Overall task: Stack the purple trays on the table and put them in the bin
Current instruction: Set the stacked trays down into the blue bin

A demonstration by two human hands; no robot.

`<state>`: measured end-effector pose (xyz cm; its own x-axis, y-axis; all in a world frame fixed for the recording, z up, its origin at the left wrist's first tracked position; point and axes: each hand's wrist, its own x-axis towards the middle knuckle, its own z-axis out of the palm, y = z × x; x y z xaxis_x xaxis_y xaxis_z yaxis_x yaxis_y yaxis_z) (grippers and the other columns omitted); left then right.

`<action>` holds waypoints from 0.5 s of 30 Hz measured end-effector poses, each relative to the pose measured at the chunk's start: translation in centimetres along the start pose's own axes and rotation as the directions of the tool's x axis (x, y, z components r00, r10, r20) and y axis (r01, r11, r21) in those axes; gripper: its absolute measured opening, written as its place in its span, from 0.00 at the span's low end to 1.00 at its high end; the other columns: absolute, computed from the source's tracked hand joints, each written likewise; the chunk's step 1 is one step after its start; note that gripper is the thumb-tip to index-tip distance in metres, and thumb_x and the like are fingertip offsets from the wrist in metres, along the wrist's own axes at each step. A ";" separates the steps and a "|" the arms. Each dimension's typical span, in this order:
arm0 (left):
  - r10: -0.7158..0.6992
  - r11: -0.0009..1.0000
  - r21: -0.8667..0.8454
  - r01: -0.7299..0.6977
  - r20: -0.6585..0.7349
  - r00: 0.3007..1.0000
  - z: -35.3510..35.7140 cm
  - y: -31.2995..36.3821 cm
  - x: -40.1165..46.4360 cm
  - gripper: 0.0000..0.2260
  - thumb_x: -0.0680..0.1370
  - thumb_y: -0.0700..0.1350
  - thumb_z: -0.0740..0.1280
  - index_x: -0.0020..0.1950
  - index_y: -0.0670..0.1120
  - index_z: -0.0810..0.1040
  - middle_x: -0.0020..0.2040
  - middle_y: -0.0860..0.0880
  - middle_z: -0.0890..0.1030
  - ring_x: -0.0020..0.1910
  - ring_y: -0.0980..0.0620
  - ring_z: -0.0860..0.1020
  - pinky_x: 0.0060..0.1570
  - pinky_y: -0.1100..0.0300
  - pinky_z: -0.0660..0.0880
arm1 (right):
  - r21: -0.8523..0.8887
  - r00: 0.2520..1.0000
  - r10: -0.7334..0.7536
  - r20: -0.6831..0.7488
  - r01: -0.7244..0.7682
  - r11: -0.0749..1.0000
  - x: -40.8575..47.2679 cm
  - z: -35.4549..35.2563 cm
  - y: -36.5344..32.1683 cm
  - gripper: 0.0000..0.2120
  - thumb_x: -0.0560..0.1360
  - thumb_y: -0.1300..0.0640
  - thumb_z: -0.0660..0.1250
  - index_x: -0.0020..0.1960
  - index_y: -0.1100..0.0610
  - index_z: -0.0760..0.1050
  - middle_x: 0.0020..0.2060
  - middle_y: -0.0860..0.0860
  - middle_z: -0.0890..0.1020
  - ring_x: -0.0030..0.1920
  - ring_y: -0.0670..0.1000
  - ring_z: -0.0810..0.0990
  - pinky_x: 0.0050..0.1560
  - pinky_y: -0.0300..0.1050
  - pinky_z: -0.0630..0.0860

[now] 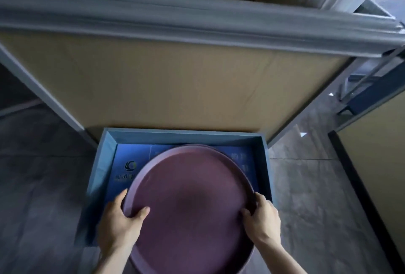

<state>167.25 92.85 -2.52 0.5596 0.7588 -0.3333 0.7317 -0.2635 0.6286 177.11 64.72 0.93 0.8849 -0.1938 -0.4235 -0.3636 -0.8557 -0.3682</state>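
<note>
We hold the round purple plastic trays [192, 203] over the open grey-blue rectangular bin [266, 164] on the floor, so we judge the stacking done and only the lowering and letting go left. Our left hand [119, 223] is clamped on the left rim, thumb inside; our right hand [263, 216] grips the right rim likewise. A second rim edge shows at the far side, but we cannot count the trays. The stack covers most of the bin's blue printed lining, the near bin wall is hidden, and the grey-edged tabletop [197, 23] is blurred.
</note>
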 end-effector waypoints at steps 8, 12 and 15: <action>-0.033 0.997 0.073 0.035 -0.025 0.999 2.1 -0.3 1.6 0.34 0.62 0.48 0.81 0.67 0.47 0.77 0.59 0.42 0.83 0.59 0.38 0.80 0.54 0.47 0.76 | -0.036 0.999 0.038 -0.037 -0.039 0.999 1.3 1.2 -0.5 0.22 0.73 0.59 0.69 0.66 0.58 0.72 0.53 0.56 0.79 0.55 0.59 0.79 0.52 0.50 0.72; -0.024 0.992 0.121 0.031 -0.055 0.998 2.5 0.1 1.8 0.34 0.63 0.49 0.81 0.68 0.48 0.76 0.59 0.43 0.83 0.59 0.38 0.80 0.53 0.47 0.77 | -0.071 0.998 0.019 -0.067 -0.024 0.997 1.6 1.3 -0.8 0.13 0.72 0.58 0.69 0.56 0.59 0.75 0.44 0.53 0.76 0.51 0.59 0.79 0.49 0.50 0.73; -0.015 0.990 0.138 0.025 -0.074 0.997 2.6 0.1 1.8 0.34 0.63 0.50 0.81 0.68 0.48 0.76 0.58 0.43 0.84 0.58 0.38 0.81 0.52 0.46 0.78 | -0.101 0.997 0.000 -0.082 -0.008 0.995 1.6 1.4 -0.9 0.10 0.73 0.58 0.70 0.52 0.59 0.75 0.45 0.53 0.77 0.50 0.58 0.80 0.49 0.50 0.75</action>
<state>169.40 92.62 -4.90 0.5188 0.8043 -0.2898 0.7918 -0.3242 0.5175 178.50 65.85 -0.55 0.9057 -0.2324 -0.3546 -0.3399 -0.8979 -0.2796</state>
